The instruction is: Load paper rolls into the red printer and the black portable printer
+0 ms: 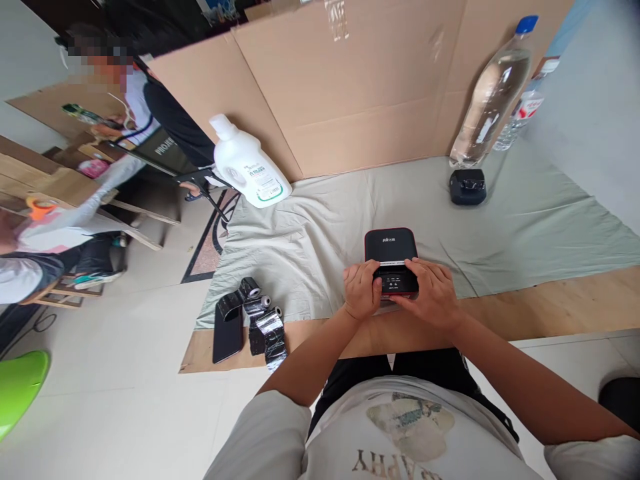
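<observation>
1. Both hands are sitting on a small black label printer (391,257) that's resting on the pale green cloth (500,227), right near the front edge of the wooden table (550,310). The left hand (362,289) is curling around the printer's near left corner, fingers bent and gripping the side. The right hand (434,293) is wrapping the near right side, fingers stretching across the front strip where the little buttons are.

2. So both hands are closed on the printer, not lifting it as far as I can see. It's looking flat on the cloth.

3. My read on progress: the printer's lid is looking shut, and no label is showing out of the slot. Whether there's a roll loaded inside, can't tell, hands are covering too much.

4. Off to the left, near the table's corner, three rolls in black wrap (263,313) are lying next to a dark flat phone (228,330). They're looking wrapped and untouched, well apart from the hands. So I'm guessing the loading part is either still waiting or just being started.

5. Further back: a white detergent bottle (249,167) leaning by the cardboard sheet (350,87), a clear water bottle (493,97) and a second small black device (467,186) just in front of it. Nobody's touching those.

6. Another person is sitting off to the far left, busy with their own stuff, hands nowhere near this table.
</observation>
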Action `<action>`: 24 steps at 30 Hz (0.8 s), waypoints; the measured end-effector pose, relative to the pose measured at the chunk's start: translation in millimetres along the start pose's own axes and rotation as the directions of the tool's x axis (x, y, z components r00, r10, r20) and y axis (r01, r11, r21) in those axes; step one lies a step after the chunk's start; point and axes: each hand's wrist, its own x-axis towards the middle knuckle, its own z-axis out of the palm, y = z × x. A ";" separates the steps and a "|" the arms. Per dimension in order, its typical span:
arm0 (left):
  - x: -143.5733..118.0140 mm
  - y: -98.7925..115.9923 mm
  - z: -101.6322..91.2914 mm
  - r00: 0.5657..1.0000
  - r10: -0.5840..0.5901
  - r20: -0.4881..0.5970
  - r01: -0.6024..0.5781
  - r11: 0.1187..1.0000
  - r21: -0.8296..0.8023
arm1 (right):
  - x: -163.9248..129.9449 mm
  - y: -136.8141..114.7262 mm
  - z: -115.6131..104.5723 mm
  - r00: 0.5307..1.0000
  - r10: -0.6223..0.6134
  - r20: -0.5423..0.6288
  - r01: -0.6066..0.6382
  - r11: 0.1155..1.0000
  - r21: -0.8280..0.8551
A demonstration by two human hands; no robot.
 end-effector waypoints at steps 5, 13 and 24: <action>0.7 1.4 -2.8 0.999 -0.033 0.006 0.033 0.998 -0.047 | 1.6 2.1 0.1 1.000 0.025 0.008 -0.025 0.999 0.042; 1.2 -11.1 -4.4 0.920 -0.373 -0.122 0.309 0.880 -0.360 | 9.7 23.4 -3.0 0.969 0.222 -0.111 -0.174 0.925 0.337; 73.3 -46.1 1.4 0.960 -0.255 0.118 0.281 0.846 -0.453 | 25.9 26.2 4.0 0.983 0.137 -0.119 -0.102 0.959 0.263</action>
